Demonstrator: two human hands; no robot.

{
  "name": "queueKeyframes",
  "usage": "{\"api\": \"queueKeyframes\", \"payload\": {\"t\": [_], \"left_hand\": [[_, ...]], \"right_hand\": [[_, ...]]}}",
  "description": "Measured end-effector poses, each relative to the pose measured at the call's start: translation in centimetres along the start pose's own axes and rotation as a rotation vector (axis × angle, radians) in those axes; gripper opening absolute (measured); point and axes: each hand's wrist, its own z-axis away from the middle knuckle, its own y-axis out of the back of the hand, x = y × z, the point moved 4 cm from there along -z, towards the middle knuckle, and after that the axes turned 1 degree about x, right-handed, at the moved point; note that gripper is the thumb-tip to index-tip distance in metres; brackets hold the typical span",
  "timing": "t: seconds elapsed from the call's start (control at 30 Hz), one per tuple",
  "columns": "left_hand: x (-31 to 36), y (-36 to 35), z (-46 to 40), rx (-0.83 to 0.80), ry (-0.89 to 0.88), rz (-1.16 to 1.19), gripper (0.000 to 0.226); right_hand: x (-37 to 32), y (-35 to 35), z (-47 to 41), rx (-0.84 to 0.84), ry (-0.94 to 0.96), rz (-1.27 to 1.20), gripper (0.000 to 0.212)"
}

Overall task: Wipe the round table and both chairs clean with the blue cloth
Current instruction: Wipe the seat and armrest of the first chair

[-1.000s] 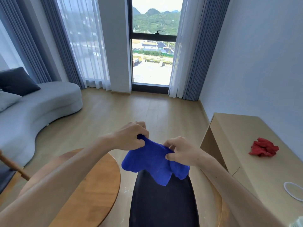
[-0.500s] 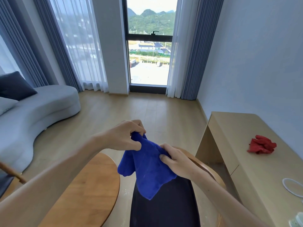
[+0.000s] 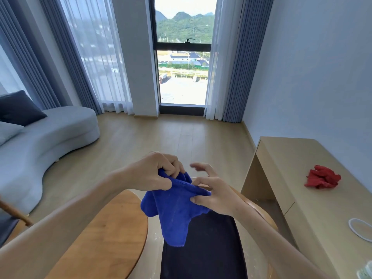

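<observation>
The blue cloth hangs in front of me above the chair with the dark cushion and curved wooden frame. My left hand grips the cloth's bunched top edge. My right hand has its fingers spread and straight, and only its thumb rests against the cloth's right side. The round wooden table lies below my left forearm. A wooden arm of the second chair shows at the left edge.
A light wooden desk stands along the right wall with a crumpled red cloth and a white ring on it. A grey curved sofa fills the left side. Bare wooden floor stretches to the window.
My right hand has let go its pinch on the cloth and spread its fingers. The left hand still holds the top edge, and the cloth hangs longer.
</observation>
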Motion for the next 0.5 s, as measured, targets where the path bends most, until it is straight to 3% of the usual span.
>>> {"api": "queueKeyframes", "payload": {"t": [0.2, 0.33, 0.5], "left_hand": [[0.6, -0.5, -0.2, -0.046, -0.069, 0.066, 0.024], [0.1, 0.1, 0.6, -0.019, -0.023, 0.043, 0.021], [-1.6, 1.3, 1.6, 0.072, 0.095, -0.271, 0.031]], "right_hand": [[-0.5, 0.2, -1.1, -0.284, -0.035, -0.121, 0.002], [-0.8, 0.9, -0.9, -0.241, -0.034, -0.080, 0.003], [-2.2, 2.8, -1.0, -0.178, 0.069, 0.174, 0.006]]}}
